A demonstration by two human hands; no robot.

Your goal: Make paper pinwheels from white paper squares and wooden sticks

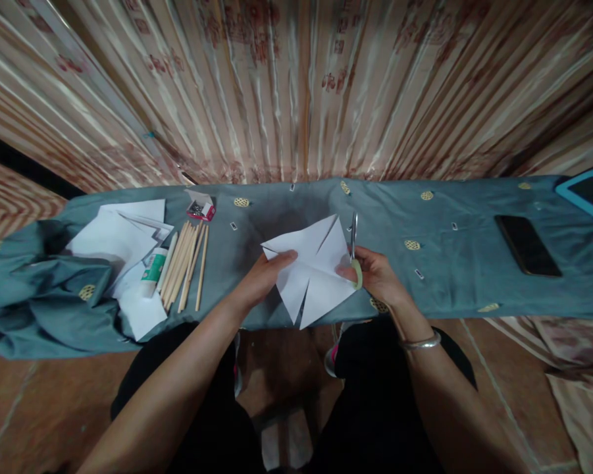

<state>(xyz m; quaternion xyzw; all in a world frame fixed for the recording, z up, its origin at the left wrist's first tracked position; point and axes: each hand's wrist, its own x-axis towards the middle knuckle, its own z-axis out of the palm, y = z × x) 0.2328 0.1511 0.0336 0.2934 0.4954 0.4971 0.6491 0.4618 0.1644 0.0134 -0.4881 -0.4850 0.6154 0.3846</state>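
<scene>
A white sheet of paper (313, 260), with slits cut from its corners toward the middle, is held up over the table's front part. My left hand (269, 273) pinches its left side, thumb on top and fingers beneath. On the other side, my right hand (375, 273) has scissors (354, 237) with a pale green handle, their blades pointing away from me. The right thumb passes through the handle loop and rests on the paper's right edge. Both hands are closed; the fingers under the sheet are hidden.
Left on the cloth-covered table (241, 230) lie wooden sticks (182, 263), a glue stick (154, 271), a small red box (201, 206) and white papers (113, 240). A black phone (527, 245) and a blue-framed device (590, 193) lie right. A curtain (296, 92) hangs behind.
</scene>
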